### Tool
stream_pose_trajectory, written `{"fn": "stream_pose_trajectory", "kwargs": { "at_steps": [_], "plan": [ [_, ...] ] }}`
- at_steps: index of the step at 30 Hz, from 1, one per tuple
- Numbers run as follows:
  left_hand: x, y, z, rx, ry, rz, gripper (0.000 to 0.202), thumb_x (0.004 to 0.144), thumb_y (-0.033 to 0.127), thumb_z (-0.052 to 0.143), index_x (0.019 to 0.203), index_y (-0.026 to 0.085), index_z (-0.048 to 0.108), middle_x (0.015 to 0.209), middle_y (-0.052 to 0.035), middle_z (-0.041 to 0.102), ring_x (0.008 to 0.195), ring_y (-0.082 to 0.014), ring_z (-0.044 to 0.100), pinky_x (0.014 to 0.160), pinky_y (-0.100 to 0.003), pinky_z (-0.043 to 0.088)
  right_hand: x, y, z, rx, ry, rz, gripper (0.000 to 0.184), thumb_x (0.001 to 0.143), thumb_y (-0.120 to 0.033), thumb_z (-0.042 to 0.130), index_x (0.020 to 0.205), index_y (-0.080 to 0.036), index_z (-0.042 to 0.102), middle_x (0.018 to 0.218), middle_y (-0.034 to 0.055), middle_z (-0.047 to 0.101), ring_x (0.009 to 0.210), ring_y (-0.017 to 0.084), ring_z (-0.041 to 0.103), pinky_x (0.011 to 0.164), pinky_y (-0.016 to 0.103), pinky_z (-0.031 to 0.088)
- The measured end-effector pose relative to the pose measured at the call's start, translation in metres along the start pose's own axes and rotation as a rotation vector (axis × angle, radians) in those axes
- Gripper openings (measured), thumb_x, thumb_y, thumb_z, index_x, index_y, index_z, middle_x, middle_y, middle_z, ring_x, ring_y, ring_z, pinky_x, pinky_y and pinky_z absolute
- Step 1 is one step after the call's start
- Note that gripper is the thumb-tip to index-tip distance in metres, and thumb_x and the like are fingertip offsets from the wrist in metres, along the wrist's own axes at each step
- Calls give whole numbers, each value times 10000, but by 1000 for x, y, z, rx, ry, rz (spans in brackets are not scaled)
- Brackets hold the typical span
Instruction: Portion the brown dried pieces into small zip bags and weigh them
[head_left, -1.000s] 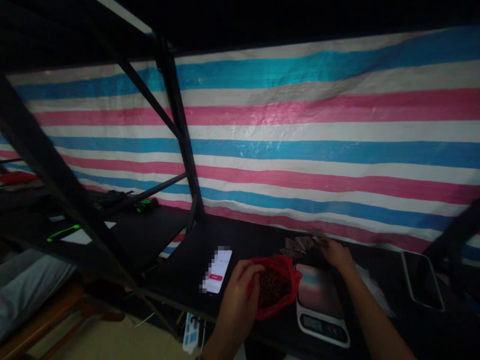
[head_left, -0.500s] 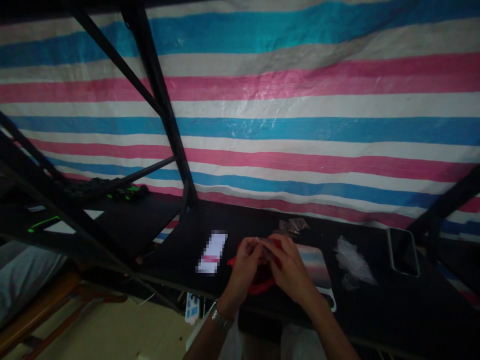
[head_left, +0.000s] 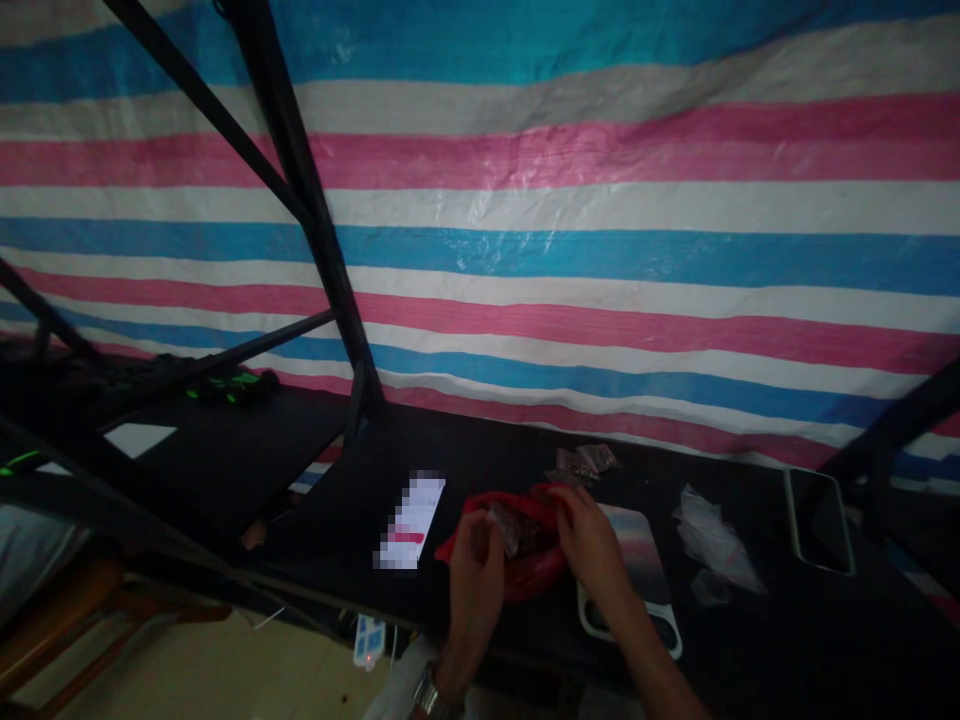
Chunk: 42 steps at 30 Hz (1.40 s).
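A red plastic bag [head_left: 517, 582] sits on the black table with its mouth open and dark small contents showing inside. My left hand [head_left: 478, 565] is closed at the bag's left side, pinching a small clear plastic bag [head_left: 504, 524] over the opening. On the opposite side, my right hand [head_left: 592, 540] grips the red bag's rim, its fingertips partly hidden by the folds. A flat kitchen scale [head_left: 643, 562] with a shiny plate lies just right of the red bag, partly covered by my right forearm.
Small filled clear packets [head_left: 586, 461] lie behind the red bag. Crumpled clear bags [head_left: 716, 540] and a phone [head_left: 820, 522] are to the right. A bright, blurred-out rectangle [head_left: 412, 525] lies left. Black metal frame bars [head_left: 322, 240] rise at the left before a striped sheet [head_left: 600, 260].
My hands have moved apart from their pinch together. The right hand has gone to the red bag's rim, and the left has lowered the small bag to its mouth. The view has shifted slightly.
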<state>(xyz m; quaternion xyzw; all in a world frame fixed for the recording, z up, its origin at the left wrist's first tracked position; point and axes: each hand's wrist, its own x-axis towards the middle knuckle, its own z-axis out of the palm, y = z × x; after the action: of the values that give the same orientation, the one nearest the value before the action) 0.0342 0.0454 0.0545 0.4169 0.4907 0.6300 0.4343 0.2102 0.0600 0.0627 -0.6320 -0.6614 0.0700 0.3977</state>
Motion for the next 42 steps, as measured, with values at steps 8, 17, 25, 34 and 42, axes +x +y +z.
{"fn": "stream_pose_trajectory", "kwargs": {
  "at_steps": [8,17,25,34,42],
  "plan": [
    [72,6,55,-74,22,191,268,827,439,756,845,216,610,673,43,625,610,-133,624,586,-240,514,60,17,-16,40,163,-54,377,970,-146,433,1149,-202,760,1125,124,734,1056,263,715,1014,445,570],
    [77,12,78,-172,-78,216,213,817,366,797,887,200,683,714,17,704,628,-127,656,613,-231,540,81,-6,-49,-14,219,-53,303,959,-315,606,1202,-211,753,1187,145,693,1155,313,655,1054,503,527],
    [80,26,87,-186,-305,118,157,835,338,803,886,189,799,807,-40,802,710,-155,732,649,-229,578,92,-34,-64,364,-133,41,196,951,-363,644,1022,-234,774,938,41,770,797,203,690,759,324,541],
    [72,19,41,-223,-413,-115,257,699,415,939,749,199,808,778,-49,810,733,-197,754,713,-274,594,60,-48,-43,415,-252,67,132,879,-244,754,999,-283,793,1002,11,782,886,203,725,837,310,567],
    [72,23,37,-104,-486,-66,331,841,541,802,813,213,767,805,-47,757,786,-225,704,742,-316,563,58,-46,-41,400,-196,-39,188,938,-217,652,975,-309,813,963,7,808,876,195,775,821,278,613]
  ]
}}
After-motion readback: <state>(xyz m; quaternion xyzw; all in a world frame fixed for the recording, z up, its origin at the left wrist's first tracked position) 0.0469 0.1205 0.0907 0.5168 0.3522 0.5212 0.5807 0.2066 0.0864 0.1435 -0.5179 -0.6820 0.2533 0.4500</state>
